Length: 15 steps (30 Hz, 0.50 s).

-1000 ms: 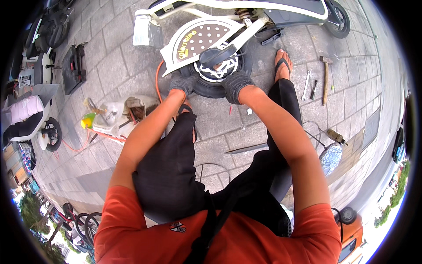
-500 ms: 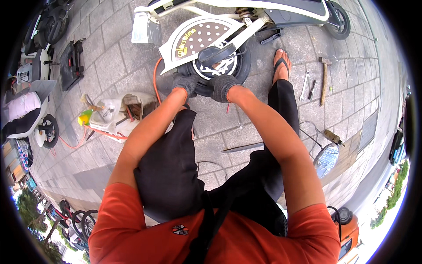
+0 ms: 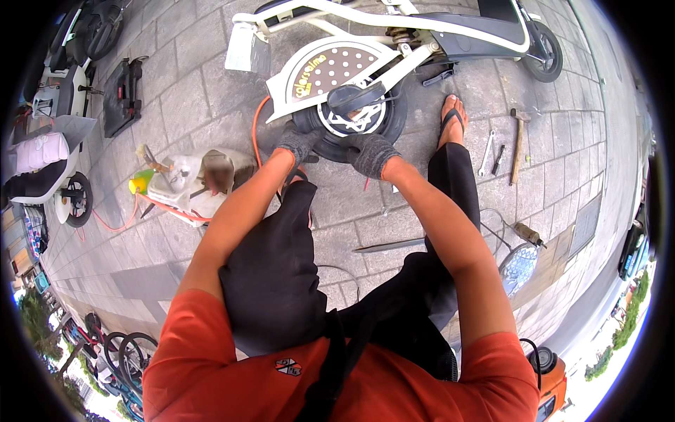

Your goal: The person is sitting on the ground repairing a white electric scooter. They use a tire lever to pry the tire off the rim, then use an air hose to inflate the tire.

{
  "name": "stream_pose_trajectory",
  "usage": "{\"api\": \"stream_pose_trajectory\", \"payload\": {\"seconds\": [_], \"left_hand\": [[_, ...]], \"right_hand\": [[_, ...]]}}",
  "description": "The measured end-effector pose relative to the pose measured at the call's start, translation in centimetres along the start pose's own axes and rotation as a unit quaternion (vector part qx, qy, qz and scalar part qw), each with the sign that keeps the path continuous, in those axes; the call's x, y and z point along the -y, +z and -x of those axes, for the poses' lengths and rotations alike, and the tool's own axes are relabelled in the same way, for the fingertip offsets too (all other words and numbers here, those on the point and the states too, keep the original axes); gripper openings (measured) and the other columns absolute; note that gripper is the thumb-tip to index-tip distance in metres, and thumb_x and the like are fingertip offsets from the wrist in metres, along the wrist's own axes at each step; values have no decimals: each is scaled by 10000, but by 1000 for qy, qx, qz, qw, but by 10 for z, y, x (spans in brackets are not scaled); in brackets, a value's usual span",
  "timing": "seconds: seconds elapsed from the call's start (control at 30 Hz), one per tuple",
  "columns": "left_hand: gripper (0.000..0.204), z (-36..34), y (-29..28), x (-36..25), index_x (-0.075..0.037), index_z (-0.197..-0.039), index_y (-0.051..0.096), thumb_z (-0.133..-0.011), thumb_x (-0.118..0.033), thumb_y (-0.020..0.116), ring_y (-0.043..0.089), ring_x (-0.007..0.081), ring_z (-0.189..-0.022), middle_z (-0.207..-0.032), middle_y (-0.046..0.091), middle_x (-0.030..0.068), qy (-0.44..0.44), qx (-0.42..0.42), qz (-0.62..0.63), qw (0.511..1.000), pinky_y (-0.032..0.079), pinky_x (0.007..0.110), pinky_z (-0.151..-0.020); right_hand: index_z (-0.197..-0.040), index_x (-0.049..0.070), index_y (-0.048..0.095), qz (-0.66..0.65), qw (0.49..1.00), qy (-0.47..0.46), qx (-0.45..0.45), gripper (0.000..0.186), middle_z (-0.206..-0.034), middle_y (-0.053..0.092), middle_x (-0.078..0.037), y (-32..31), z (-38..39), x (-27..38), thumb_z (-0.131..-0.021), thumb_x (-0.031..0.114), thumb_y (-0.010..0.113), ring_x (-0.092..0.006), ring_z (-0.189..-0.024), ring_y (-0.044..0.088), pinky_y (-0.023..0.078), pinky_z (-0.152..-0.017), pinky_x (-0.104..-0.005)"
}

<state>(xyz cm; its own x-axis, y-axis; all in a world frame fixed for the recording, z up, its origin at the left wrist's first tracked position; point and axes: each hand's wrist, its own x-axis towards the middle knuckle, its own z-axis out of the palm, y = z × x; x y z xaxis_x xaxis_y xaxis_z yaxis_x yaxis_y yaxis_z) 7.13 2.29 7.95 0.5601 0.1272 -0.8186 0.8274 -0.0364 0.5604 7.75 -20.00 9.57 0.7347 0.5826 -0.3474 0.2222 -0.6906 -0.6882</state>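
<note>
A white and dark electric bike lies on its side at the far middle, its brown dotted guard point(image 3: 334, 70) facing up. Beneath the black pedal point(image 3: 344, 100) shows the rear wheel's white-patterned hub, ringed by a black tyre point(image 3: 398, 121). Both my hands wear grey knit gloves and press on the near edge of that tyre. My left hand point(image 3: 299, 140) grips it at the left, fingers curled and partly hidden. To the right, my right hand point(image 3: 371, 154) is closed over the tyre's near rim. An orange hose point(image 3: 256, 130) runs down beside my left hand.
On the paving at the right lie a hammer point(image 3: 518, 144), a wrench point(image 3: 486, 152) and a small dark tool point(image 3: 498, 160). A flat metal bar point(image 3: 390, 245) lies between my legs. A pale tool bin point(image 3: 190, 205) stands left; beyond it is an open black case point(image 3: 124, 98).
The view has shifted, so the bike and tools sit slightly lower in the picture. Both hands stay at the tyre's near edge; the right hand has moved slightly along it.
</note>
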Motion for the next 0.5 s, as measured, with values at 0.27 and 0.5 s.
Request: {"api": "stream_pose_trajectory", "payload": {"seconds": [0.27, 0.5], "left_hand": [[834, -2, -18, 15, -61, -1524, 295, -889, -277, 791, 670, 340, -1085, -1383, 551, 187, 45, 43, 0, 998, 663, 430, -678], [831, -13, -28, 24, -57, -1506, 356, -863, -312, 818, 697, 292, -996, -1287, 624, 165, 52, 81, 14, 995, 658, 403, -677]], "right_hand": [[-1174, 55, 666, 65, 998, 9, -15, 321, -1119, 680, -241, 14, 13, 27, -877, 177, 644, -431, -1057, 638, 510, -924, -503], [-1192, 77, 666, 162, 986, -31, 20, 333, -1074, 677, -230, 21, 21, 37, -878, 187, 666, -406, -1079, 626, 486, -961, -496]]}}
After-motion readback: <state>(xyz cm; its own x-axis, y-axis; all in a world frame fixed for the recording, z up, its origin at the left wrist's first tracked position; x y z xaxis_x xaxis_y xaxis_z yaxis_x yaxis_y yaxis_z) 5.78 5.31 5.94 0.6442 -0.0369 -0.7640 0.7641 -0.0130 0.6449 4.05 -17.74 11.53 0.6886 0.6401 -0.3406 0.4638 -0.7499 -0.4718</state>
